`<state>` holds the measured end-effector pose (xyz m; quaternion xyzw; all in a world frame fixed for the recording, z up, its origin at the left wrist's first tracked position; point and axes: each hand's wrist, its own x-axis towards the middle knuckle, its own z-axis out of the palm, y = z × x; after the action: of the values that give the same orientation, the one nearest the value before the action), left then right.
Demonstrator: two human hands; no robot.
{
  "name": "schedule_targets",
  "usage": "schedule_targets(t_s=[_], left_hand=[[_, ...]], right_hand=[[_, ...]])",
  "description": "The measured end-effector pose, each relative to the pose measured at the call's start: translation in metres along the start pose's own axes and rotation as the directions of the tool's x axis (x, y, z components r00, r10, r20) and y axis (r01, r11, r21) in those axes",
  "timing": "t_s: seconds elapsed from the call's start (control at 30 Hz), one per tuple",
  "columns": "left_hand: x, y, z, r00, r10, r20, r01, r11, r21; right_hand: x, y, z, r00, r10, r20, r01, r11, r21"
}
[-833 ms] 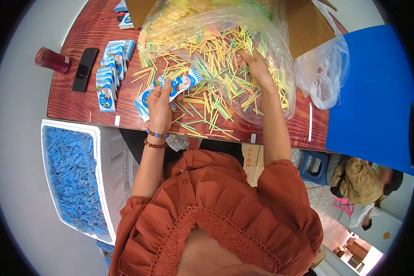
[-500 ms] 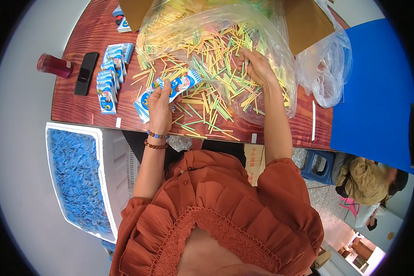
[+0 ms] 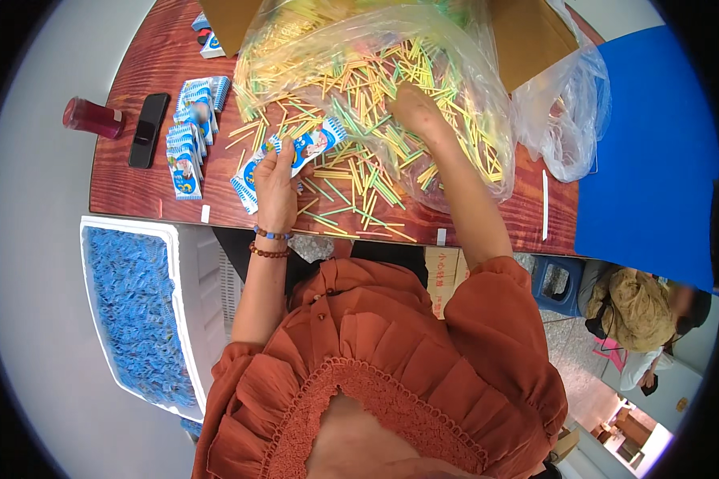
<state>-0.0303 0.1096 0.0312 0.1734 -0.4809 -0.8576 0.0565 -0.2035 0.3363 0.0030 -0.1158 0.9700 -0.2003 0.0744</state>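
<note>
Blue-and-white printed packets [image 3: 315,145] are gripped in my left hand [image 3: 276,177], thumb on top, over the near part of the table. At least two of them fan out on both sides of my fingers. My right hand [image 3: 420,113] is bent down over a loose heap of thin straw-like sticks [image 3: 367,89] in yellow, green and pink. Its back faces up and the fingertips are hidden, so I cannot see whether they hold a stick. The sticks spill out of a large clear plastic bag [image 3: 475,104] onto the table.
Left of my hands, overlapping rows of similar packets [image 3: 185,164] lie beside a black phone [image 3: 148,129] and a red jar [image 3: 94,118]. Cardboard flaps [image 3: 535,44] flank the bag. A white foam box [image 3: 176,307] of blue packets stands lower left; a blue stool [image 3: 557,285] lower right.
My right hand has moved left across the stick heap and turned, its fingers now out of sight. My left hand keeps the packets in nearly the same place.
</note>
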Motion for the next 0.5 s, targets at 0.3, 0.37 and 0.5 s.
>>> schedule_targets(t_s=[0.3, 0.37, 0.5], left_hand=[[0.005, -0.003, -0.008, 1.0, 0.002, 0.017, -0.002, 0.999, -0.042], [0.002, -0.002, -0.006, 0.999, -0.015, 0.037, 0.017, 0.997, -0.069], [0.002, -0.004, 0.004, 0.998, -0.054, 0.033, 0.057, 0.994, -0.096]], right_hand=[[-0.014, 0.009, -0.044, 0.959, 0.104, 0.262, -0.264, 0.658, 0.705], [-0.018, 0.014, -0.04, 0.967, 0.079, 0.241, -0.245, 0.539, 0.806], [-0.024, 0.023, -0.032, 0.99, 0.0, 0.145, -0.143, 0.123, 0.982]])
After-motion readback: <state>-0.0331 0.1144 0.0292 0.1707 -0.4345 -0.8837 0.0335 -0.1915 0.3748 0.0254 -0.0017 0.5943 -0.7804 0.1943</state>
